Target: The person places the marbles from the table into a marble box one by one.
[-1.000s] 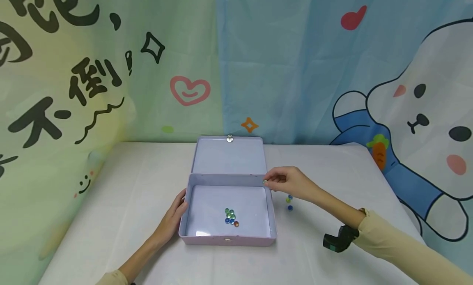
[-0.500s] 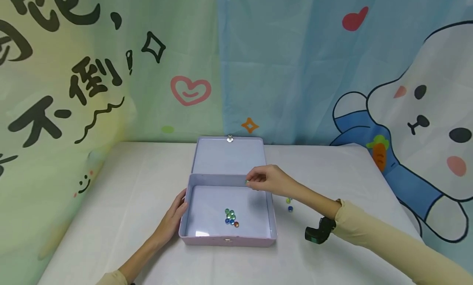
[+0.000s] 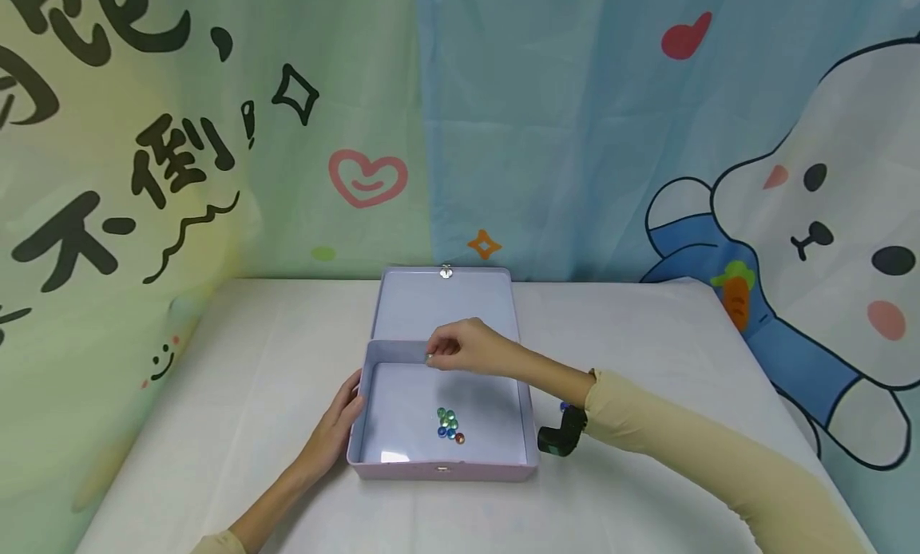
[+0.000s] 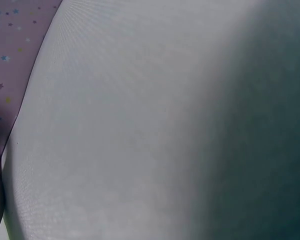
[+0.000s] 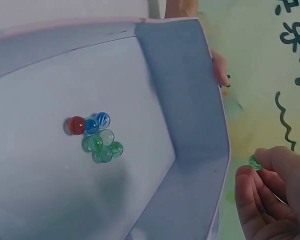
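Observation:
A green glass marble (image 5: 255, 162) is pinched between the thumb and finger of my right hand (image 3: 470, 348). In the head view that hand is over the back part of an open lilac tin box (image 3: 402, 469), near its back wall. Inside, a small cluster of green, blue and orange-red marbles (image 5: 104, 145) lies on the box floor. My left hand (image 3: 334, 426) rests against the left side of the box, fingers along the wall and fingertips at the rim. The left wrist view catches only the box's star-printed outside (image 4: 20, 55) and a bit of a finger.
The lid (image 3: 438, 302) is tipped back behind the box, its metal clasp (image 3: 446, 272) at the far edge. A blue marble (image 3: 564, 407) shows on the white cloth right of the box, partly behind the right wrist camera (image 3: 562, 434). A printed curtain (image 3: 517, 123) hangs behind the table.
My right hand has moved left with the green marble, from the box's right rim to over its interior. The left hand, the box and the marbles inside have stayed put.

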Demonstrator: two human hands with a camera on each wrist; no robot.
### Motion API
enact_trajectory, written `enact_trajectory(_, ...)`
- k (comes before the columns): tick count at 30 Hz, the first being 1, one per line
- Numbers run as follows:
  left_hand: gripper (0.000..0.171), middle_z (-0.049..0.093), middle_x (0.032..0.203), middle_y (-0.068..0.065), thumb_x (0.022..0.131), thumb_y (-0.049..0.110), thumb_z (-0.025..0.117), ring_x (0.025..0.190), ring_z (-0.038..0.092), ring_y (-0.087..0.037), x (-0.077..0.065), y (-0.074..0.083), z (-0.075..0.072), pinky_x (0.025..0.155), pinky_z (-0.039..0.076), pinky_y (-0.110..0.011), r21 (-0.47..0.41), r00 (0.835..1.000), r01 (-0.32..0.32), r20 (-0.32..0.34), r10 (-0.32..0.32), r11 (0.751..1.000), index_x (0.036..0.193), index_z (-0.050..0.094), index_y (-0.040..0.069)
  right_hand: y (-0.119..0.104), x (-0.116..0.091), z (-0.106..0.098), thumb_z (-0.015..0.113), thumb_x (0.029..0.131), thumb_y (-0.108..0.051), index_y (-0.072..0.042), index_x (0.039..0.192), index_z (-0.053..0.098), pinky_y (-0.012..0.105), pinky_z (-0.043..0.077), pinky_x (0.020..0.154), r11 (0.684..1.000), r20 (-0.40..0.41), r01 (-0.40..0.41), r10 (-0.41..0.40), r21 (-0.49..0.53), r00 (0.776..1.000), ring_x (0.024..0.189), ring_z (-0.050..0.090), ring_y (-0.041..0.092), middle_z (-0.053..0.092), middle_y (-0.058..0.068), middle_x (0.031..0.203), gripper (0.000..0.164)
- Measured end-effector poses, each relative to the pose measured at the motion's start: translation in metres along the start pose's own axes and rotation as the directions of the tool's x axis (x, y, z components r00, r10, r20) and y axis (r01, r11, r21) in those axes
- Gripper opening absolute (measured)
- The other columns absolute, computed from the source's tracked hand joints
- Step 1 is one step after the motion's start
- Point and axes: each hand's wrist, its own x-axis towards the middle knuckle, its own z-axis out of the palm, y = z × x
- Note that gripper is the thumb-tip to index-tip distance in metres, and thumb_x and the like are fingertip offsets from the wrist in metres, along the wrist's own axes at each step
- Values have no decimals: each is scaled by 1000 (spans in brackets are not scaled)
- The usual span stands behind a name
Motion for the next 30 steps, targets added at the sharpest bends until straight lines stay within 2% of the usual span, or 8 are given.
enact_trajectory(9,51,22,161,-15,105,36,32,146,24,-42,1,0,-1,112,25,-65,-4,1000,-3,11,3,1000,154,21,27,2,24,21,67,89,-12,-4,96,71,12,49,71,994,147,31,-16,-101,989,77,59,3,72,6,88,12)
enact_trajectory(22,51,24,160,-17,105,36,32,145,27,-43,0,0,-1,111,28,-65,5,1000,1,3,-1,1000,154,21,26,4,41,38,67,89,-11,-5,93,70,15,47,69,981,209,-41,81,-188,975,76,56,6,69,5,87,7)
enact_trajectory(30,51,24,160,-16,105,36,33,146,26,-41,1,-2,0,112,27,-63,-5,1000,5,0,-5,1000,154,22,26,10,49,51,69,89,-13,-9,90,69,13,44,66,961,249,-98,165,-260,954,71,52,4,64,-2,81,5)
